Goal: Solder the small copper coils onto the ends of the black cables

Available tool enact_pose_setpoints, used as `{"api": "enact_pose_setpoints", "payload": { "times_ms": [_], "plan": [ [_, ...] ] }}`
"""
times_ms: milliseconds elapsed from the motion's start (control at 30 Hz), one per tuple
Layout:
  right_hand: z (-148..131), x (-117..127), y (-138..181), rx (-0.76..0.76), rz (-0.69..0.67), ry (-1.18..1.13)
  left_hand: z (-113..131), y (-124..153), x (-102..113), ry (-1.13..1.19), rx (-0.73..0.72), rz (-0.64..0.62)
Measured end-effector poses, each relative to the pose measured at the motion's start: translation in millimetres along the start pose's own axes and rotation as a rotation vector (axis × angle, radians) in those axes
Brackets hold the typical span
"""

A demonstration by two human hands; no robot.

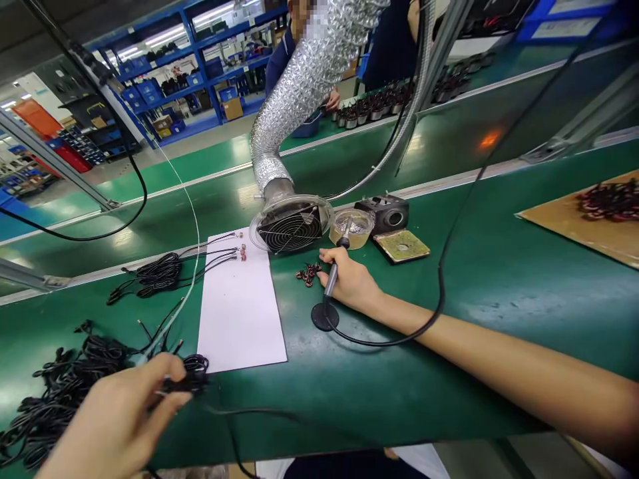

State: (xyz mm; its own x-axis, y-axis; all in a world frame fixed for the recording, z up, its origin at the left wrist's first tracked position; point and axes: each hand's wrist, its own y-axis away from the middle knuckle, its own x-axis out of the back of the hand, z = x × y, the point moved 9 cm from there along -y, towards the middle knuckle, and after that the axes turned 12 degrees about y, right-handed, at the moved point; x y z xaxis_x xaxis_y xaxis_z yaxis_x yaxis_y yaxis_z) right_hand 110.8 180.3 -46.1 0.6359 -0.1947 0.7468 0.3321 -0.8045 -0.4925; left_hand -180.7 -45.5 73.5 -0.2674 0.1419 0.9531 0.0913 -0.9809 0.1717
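My right hand point(349, 283) is closed round a soldering iron point(333, 276), its tip pointing up toward a clear round dish point(352, 228). The iron's black cord point(439, 293) runs off to the right and upward. A small heap of dark coil parts point(307, 273) lies just left of that hand. My left hand point(117, 419), at the lower left, pinches a black coiled wire bundle point(192, 376) at the near edge of a white sheet point(240, 303). Two small parts with wire leads point(243, 251) rest at the sheet's far end.
A fume fan point(291, 229) on a silver flexible duct point(304, 86) stands behind the sheet. A black holder point(387, 213) and a yellow sponge pad point(402, 245) sit to its right. Black wire bundles point(60, 392) pile at left. Another person point(284, 53) works at the far bench.
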Motion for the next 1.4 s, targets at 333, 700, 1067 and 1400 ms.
{"api": "enact_pose_setpoints", "payload": {
  "times_ms": [333, 700, 1067, 1400],
  "plan": [
    [-9, 20, 11, 0.040, 0.046, -0.051, 89, -49, -75, 0.043, -0.108, -0.240],
    [-55, 42, 68, 0.237, -0.054, -0.252, 169, -120, -120, 0.391, -0.167, -0.289],
    [-43, 34, 67, 0.092, -0.174, -0.394, 163, -122, -124, 0.504, -0.060, -0.362],
    [-51, 64, 50, 0.143, 0.027, -0.384, 156, -128, -132, 0.759, 0.021, -0.331]
  ]
}}
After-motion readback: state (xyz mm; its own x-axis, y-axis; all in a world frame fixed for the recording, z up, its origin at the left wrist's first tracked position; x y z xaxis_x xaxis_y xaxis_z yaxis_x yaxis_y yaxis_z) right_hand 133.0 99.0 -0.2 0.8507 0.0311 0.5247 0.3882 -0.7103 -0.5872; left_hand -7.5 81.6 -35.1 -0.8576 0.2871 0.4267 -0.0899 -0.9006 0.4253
